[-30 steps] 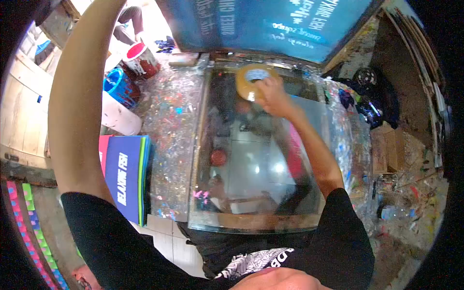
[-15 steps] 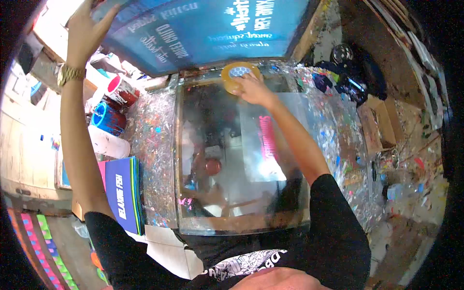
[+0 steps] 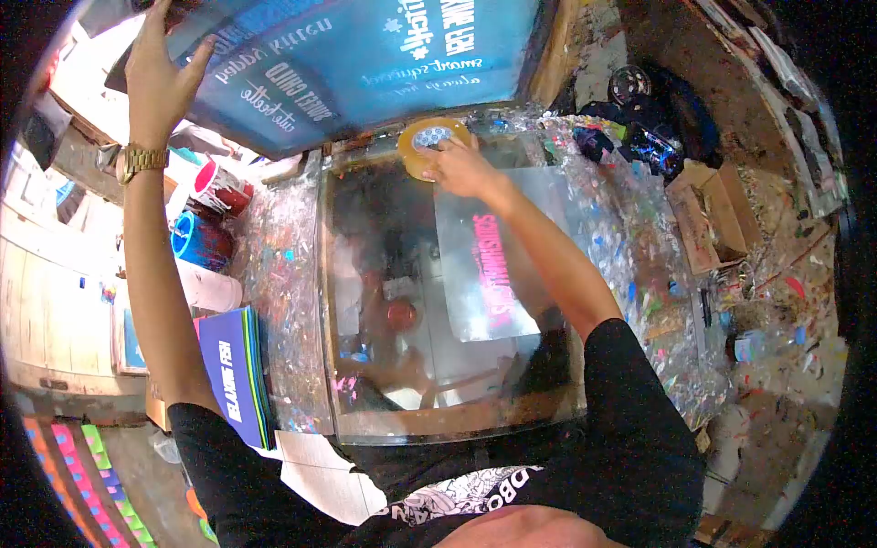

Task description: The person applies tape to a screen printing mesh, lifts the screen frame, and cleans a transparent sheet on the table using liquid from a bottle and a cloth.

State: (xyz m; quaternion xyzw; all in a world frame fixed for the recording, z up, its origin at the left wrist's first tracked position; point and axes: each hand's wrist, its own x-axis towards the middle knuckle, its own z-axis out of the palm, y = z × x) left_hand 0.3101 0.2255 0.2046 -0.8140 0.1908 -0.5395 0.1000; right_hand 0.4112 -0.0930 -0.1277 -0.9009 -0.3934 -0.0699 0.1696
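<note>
A blue-meshed silk-screen frame (image 3: 365, 68) with mirrored white lettering stands tilted up at the far side of the glass-topped table. At its upper left edge, my left hand (image 3: 166, 80) is closed, thumb on the front side and fingertips partly out of view. My right hand (image 3: 464, 168) grips a roll of clear yellowish tape (image 3: 417, 163) by its near side, at the far end of the glass top (image 3: 393, 228). A translucent sheet (image 3: 457, 301) with pink printed lettering lies on the glass, partly under my right forearm.
On the left are a red-rimmed paint pot (image 3: 217, 185), a blue paint pot (image 3: 201, 239), a white container (image 3: 212, 287) and a stack of coloured printed sheets (image 3: 236, 374). A cardboard box (image 3: 713, 219) sits on the right, near dark clutter (image 3: 671, 137).
The whole view has shifted slightly, with the table and frame appearing farther left. Both hands keep their holds on the frame and the tape roll.
</note>
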